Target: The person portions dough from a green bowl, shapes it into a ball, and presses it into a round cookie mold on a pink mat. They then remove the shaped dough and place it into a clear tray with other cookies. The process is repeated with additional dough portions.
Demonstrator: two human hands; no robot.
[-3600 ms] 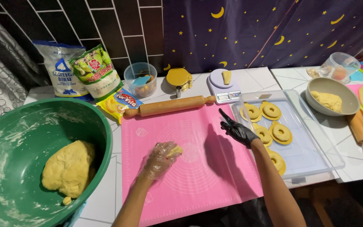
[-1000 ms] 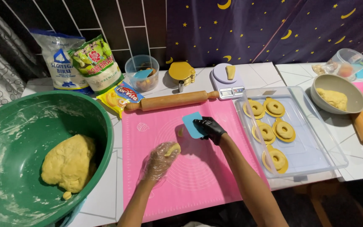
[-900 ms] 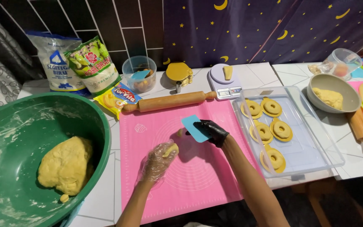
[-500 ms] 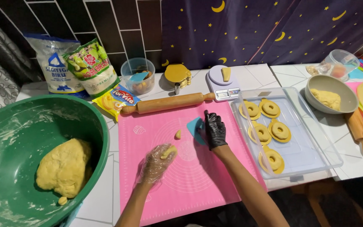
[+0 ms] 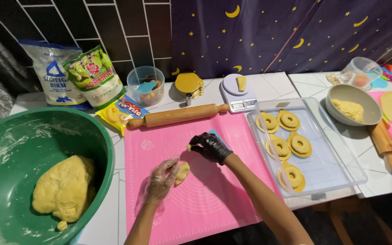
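Observation:
My left hand (image 5: 161, 178), in a clear plastic glove, rests on the pink silicone mat (image 5: 214, 204) and holds a small lump of yellow dough (image 5: 183, 172). My right hand (image 5: 210, 147), in a black glove, is just above and to the right of it. Its fingertips pinch a tiny dough bit (image 5: 189, 147). A corner of a blue scraper (image 5: 213, 132) peeks out from behind that hand. A wooden rolling pin (image 5: 178, 115) lies along the mat's far edge.
A big green bowl (image 5: 91, 136) with a dough mass (image 5: 64, 188) sits at left. A clear tray (image 5: 336, 168) of ring-shaped dough pieces lies at right. Behind are flour bags (image 5: 55, 75), a plastic tub (image 5: 145, 85), yellow cutters (image 5: 189, 84), a kitchen scale (image 5: 237, 91), a grey bowl (image 5: 352, 104) and a second rolling pin (image 5: 383, 140).
My right hand left the tray side, came onto the mat with the blue scraper, and now pinches a dough bit lying there. My left hand kept its dough and barely moved.

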